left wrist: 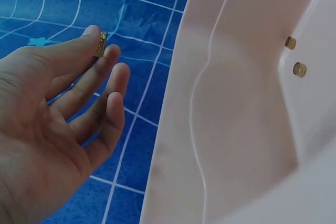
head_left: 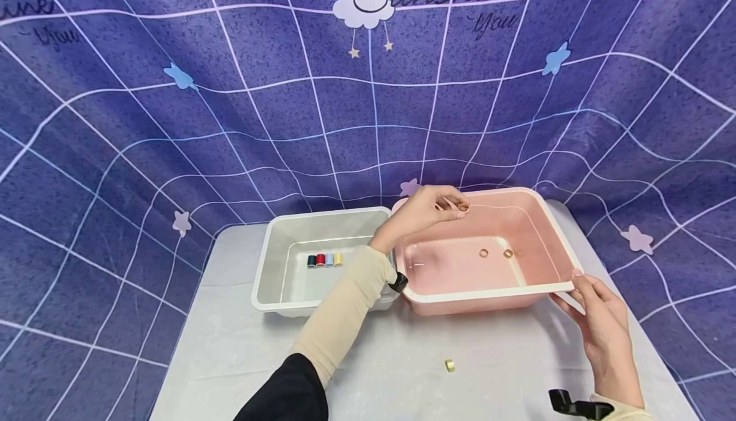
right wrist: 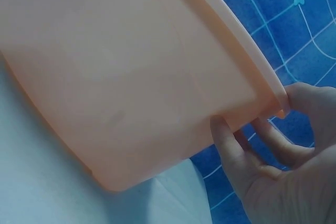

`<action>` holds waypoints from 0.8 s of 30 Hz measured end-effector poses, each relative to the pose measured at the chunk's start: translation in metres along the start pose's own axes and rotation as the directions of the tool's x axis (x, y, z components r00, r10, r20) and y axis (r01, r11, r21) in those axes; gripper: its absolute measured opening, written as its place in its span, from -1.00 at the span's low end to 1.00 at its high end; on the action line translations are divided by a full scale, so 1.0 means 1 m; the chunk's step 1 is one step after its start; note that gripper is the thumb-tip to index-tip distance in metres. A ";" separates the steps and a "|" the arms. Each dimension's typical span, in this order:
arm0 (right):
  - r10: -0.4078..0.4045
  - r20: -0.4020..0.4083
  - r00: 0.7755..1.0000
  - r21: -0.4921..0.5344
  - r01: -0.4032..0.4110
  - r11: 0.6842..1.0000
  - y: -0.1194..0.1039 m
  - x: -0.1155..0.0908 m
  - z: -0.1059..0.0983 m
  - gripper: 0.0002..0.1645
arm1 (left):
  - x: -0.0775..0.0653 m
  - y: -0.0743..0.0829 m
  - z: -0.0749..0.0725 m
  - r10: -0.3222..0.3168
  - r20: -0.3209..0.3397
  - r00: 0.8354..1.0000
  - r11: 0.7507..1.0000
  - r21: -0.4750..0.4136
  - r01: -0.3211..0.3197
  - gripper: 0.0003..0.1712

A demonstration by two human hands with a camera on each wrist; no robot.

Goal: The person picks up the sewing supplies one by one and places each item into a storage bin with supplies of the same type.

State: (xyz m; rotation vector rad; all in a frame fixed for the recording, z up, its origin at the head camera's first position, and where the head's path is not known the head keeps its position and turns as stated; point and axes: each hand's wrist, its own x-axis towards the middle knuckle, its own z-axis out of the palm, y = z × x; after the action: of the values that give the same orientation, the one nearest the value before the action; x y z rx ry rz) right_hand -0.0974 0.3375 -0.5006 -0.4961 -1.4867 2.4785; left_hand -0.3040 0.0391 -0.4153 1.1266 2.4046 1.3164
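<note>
My left hand [head_left: 427, 211] pinches a gold ring [left wrist: 101, 44] between thumb and fingertip, above the back left part of a pink plastic bin [head_left: 460, 290]. The left wrist view shows the other fingers loosely bent. Two more gold rings, one left [head_left: 483, 253] and one right [head_left: 508, 253], lie on the bin's floor. At the bin's front right corner my right hand [head_left: 604, 319] grips the rim, with the thumb on top and fingers beneath, as the right wrist view [right wrist: 283, 166] also shows. Another gold ring [head_left: 450, 365] rests on the table in front of the bin.
Left of the pink bin stands a light grey bin [head_left: 287, 307], partly behind my left forearm. Several thread spools [head_left: 324, 260] in dark, red, blue and yellow sit in a row inside it. A purple grid-patterned curtain [head_left: 345, 108] hangs behind the white-covered table [head_left: 230, 344].
</note>
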 end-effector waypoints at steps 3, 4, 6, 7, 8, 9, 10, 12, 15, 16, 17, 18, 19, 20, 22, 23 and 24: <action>0.000 0.004 1.000 0.005 0.000 1.000 0.000 0.000 0.000 -0.78 | 0.006 -0.003 0.005 0.002 0.010 1.000 1.000 -0.014 -0.002 -0.72; -0.001 0.004 1.000 0.004 0.001 1.000 0.000 0.000 0.000 -0.78 | 0.008 -0.004 0.007 0.002 0.015 1.000 1.000 -0.018 -0.002 -0.73; 0.001 0.003 1.000 0.003 -0.001 1.000 0.000 0.000 0.000 -0.79 | 0.012 -0.006 0.011 0.000 0.035 0.999 1.000 -0.020 0.001 -0.75; 0.001 0.002 1.000 0.000 -0.001 1.000 0.000 0.000 -0.001 -0.79 | 0.014 -0.008 0.013 -0.003 0.045 0.999 1.000 -0.020 0.003 -0.76; 0.002 0.001 1.000 -0.002 -0.002 1.000 0.000 0.000 -0.001 -0.80 | 0.016 -0.009 0.015 -0.006 0.058 0.998 1.000 -0.027 0.008 -0.76; 0.002 0.000 1.000 -0.003 -0.002 1.000 0.000 0.000 -0.001 -0.80 | 0.018 -0.011 0.017 -0.011 0.072 0.997 0.999 -0.030 0.013 -0.77; 0.004 0.000 1.000 -0.003 -0.004 1.000 0.000 0.000 -0.001 -0.80 | 0.020 -0.012 0.019 -0.020 0.083 0.996 0.999 -0.030 0.022 -0.78; 0.007 0.000 1.000 -0.006 -0.007 1.000 0.001 0.000 0.000 -0.81 | 0.024 -0.015 0.023 -0.041 0.109 0.993 0.998 -0.032 0.045 -0.79; 0.010 -0.002 1.000 -0.013 -0.010 1.000 0.001 0.000 -0.001 -0.82 | 0.031 -0.018 0.029 -0.058 0.139 0.989 0.998 -0.025 0.062 -0.81; 0.010 -0.004 1.000 -0.016 -0.010 1.000 0.001 0.000 -0.001 -0.83 | 0.032 -0.020 0.031 -0.062 0.148 0.987 0.998 -0.023 0.067 -0.81; 0.010 -0.004 1.000 -0.019 -0.010 1.000 0.001 0.000 -0.001 -0.82 | 0.033 -0.021 0.033 -0.059 0.155 0.986 0.998 -0.022 0.064 -0.81; 0.008 -0.004 1.000 -0.020 -0.008 1.000 0.001 0.000 -0.001 -0.82 | 0.034 -0.023 0.035 -0.056 0.160 0.985 0.998 -0.018 0.059 -0.81; 0.007 -0.004 1.000 -0.020 -0.007 1.000 0.001 0.000 -0.001 -0.82 | 0.035 -0.025 0.037 -0.053 0.166 0.985 0.998 -0.016 0.056 -0.81; 0.006 -0.003 1.000 -0.020 -0.006 1.000 0.001 0.000 -0.002 -0.81 | 0.035 -0.027 0.039 -0.050 0.172 0.984 0.999 -0.010 0.053 -0.81; 0.005 -0.002 1.000 -0.019 -0.005 1.000 0.000 0.000 -0.002 -0.80 | 0.034 -0.031 0.043 -0.053 0.186 0.981 0.998 -0.005 0.055 -0.82; 0.004 -0.001 1.000 -0.021 -0.004 1.000 0.000 0.000 -0.002 -0.81 | 0.034 -0.033 0.044 -0.056 0.193 0.980 0.998 0.001 0.057 -0.82; 0.004 -0.001 1.000 -0.025 -0.004 1.000 0.000 0.000 -0.001 -0.81 | 0.033 -0.035 0.045 -0.061 0.201 0.978 0.998 0.004 0.062 -0.82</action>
State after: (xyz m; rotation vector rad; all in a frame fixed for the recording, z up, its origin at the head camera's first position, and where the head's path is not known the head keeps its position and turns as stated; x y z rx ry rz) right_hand -0.0970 0.3386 -0.5015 -0.5042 -1.5191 2.4655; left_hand -0.3241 0.0804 -0.4631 1.1169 2.2720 1.1272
